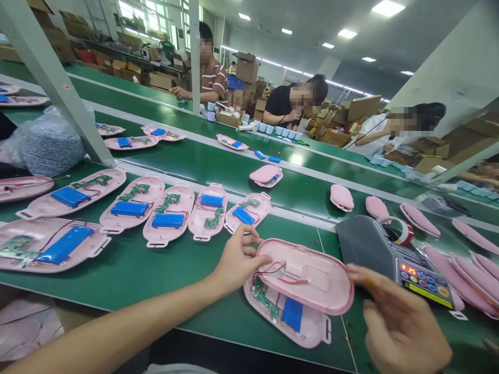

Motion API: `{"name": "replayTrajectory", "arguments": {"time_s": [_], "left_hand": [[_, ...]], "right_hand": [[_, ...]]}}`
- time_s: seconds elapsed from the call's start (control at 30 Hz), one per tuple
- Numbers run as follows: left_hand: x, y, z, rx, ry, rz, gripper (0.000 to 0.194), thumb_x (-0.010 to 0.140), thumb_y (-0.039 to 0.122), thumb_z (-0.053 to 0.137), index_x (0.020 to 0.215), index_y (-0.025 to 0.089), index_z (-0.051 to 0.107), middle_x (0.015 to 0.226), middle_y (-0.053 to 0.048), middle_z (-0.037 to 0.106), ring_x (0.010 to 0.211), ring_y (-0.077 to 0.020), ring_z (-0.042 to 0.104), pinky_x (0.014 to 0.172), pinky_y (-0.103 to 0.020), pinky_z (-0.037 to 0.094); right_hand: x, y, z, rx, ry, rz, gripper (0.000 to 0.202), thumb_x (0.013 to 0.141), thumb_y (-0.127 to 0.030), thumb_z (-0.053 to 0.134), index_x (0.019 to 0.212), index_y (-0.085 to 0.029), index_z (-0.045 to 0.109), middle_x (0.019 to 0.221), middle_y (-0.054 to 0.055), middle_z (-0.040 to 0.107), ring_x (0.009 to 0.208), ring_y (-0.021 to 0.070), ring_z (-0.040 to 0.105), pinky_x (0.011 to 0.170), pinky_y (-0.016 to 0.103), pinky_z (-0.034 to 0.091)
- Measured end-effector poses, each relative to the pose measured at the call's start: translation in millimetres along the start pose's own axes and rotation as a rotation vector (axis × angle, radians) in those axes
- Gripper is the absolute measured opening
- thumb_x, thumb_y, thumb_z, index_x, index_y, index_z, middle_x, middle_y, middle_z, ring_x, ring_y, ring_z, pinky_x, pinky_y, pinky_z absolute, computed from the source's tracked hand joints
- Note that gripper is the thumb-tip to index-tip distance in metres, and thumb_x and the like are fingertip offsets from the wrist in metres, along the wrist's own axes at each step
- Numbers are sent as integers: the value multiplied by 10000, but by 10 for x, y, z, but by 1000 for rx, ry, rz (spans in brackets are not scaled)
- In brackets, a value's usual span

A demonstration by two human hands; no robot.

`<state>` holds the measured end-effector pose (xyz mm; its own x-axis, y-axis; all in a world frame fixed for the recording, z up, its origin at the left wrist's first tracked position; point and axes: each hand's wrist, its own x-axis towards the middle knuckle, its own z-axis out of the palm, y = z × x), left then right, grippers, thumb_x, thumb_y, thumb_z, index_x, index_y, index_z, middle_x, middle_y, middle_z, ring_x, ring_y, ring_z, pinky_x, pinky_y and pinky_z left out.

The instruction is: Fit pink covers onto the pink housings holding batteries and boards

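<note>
A pink plastic cover (312, 278), inner side up with thin wires on it, is held tilted between my two hands. My left hand (241, 259) pinches its left end, thumb on top. At the right end, my right hand (401, 322) has its fingertips on the rim, somewhat blurred. Partly hidden under the cover lies a pink shell (312, 332) on the green bench. In that shell are a green circuit board (265, 302) and a blue battery (292, 314). Red and black wires run between the cover and the board near my left hand.
Several open pink shells with boards and batteries (167, 221) line the bench at left. A grey tape dispenser (366, 249) stands at right, beside closed pink cases (471, 278). Co-workers (286, 106) sit across the green conveyor; a metal post (62, 88) rises at left.
</note>
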<state>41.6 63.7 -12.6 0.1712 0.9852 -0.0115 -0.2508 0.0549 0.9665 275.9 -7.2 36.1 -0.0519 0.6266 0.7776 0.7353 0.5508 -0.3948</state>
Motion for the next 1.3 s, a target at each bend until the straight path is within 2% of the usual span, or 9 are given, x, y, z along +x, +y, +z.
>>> {"name": "replayTrajectory", "arguments": {"time_s": [0.1,0.2,0.27,0.4,0.53,0.73,0.93,1.07,1.3], "left_hand": [[-61,22,27,100,1,75,352,678,218,814,869,185,520,940,-23,673,631,-108,649,540,-206,517],[-113,41,58,170,-12,120,309,721,229,783,812,184,491,948,-38,687,703,-131,677,574,-208,534],[-123,47,61,180,6,126,306,735,229,770,825,188,481,990,-43,690,698,-123,670,577,-209,530],[-80,61,6,120,-112,25,261,791,220,701,997,178,546,939,-37,696,706,-125,660,607,-217,522],[-20,38,-58,-5,-290,-100,136,819,219,629,928,137,621,776,-19,674,678,-124,638,592,-203,490],[4,-7,-19,-95,-189,-142,211,733,154,671,940,119,650,716,-2,678,605,-110,621,563,-194,475],[3,50,-11,-156,-175,-180,257,710,117,661,964,105,696,775,-34,713,652,-132,655,595,-214,502],[4,28,-25,-172,-167,-171,246,713,109,648,955,114,694,755,-22,699,641,-125,646,586,-204,491],[-1,-24,-37,-144,-171,-127,202,752,104,607,943,119,671,777,-23,692,641,-115,627,569,-193,470]], "right_hand": [[286,-136,182,-130,-148,36,430,893,-320,609,1307,-241,528,1247,97,594,1158,290,584,966,485,505],[508,-200,501,-173,-594,171,533,871,-312,610,1382,-270,463,994,24,678,873,232,659,769,384,522],[565,-173,670,-97,-757,250,517,857,-259,597,1361,-268,487,800,-13,664,697,192,637,666,314,475],[533,-59,805,137,-689,284,433,874,-259,558,1304,-245,507,788,-20,656,647,146,617,626,256,435],[524,13,822,222,-665,255,421,835,-194,554,1250,-233,495,806,-28,654,690,140,617,658,257,448],[667,-19,621,319,-700,150,130,924,-314,577,1028,-237,564,1189,29,586,1122,182,569,938,309,479],[679,-121,595,-67,-931,0,226,1021,-276,406,909,-200,587,1233,59,534,1053,182,559,827,316,482],[589,-80,713,-177,-867,-100,220,1014,-262,417,921,-198,606,1184,63,562,1036,196,561,759,302,477],[552,-47,759,-139,-778,-48,198,1005,-256,466,878,-206,610,1086,24,590,969,164,572,740,277,452]]}}
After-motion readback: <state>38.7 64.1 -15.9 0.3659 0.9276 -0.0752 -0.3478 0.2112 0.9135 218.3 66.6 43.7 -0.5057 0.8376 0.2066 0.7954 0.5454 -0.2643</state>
